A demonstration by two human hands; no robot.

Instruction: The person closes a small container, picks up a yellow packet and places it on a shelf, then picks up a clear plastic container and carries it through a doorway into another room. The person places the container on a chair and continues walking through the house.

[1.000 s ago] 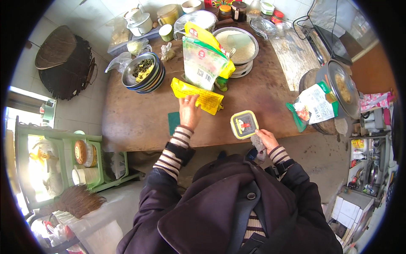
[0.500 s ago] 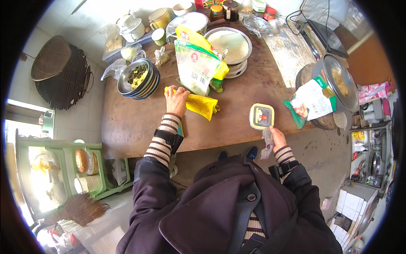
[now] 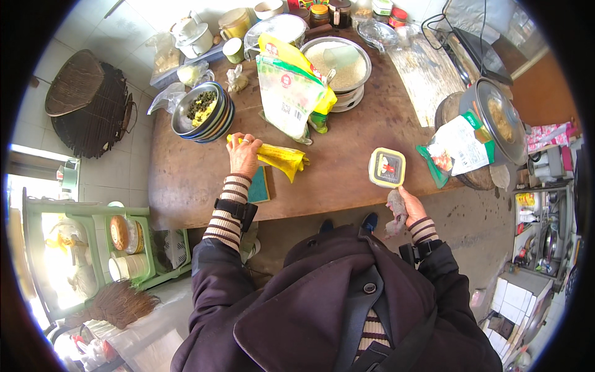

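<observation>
My left hand (image 3: 244, 155) grips one end of a folded yellow plastic bag (image 3: 283, 159) over the left half of the table. A green-and-yellow scouring sponge (image 3: 260, 185) lies beside that wrist. At the table's front edge, my right hand (image 3: 413, 207) is closed on a crumpled grey rag (image 3: 396, 214) that hangs from the fingers. Its fingertips meet the corner of a small square container with a yellow rim (image 3: 387, 167); whether they grip it too is hard to see. A large green-and-white food bag (image 3: 286, 98) stands beyond the yellow bag.
Stacked bowls (image 3: 197, 115) with food on top stand left. Behind the bags is a wide basin of pale grains (image 3: 338, 65). A green-edged packet (image 3: 462, 150) leans near a lidded pot (image 3: 501, 121) at right. Jars (image 3: 319, 17) line the wall.
My left hand has drawn the yellow bag left and slightly nearer, uncovering the sponge. My right hand and the yellow-rimmed container have shifted slightly right.
</observation>
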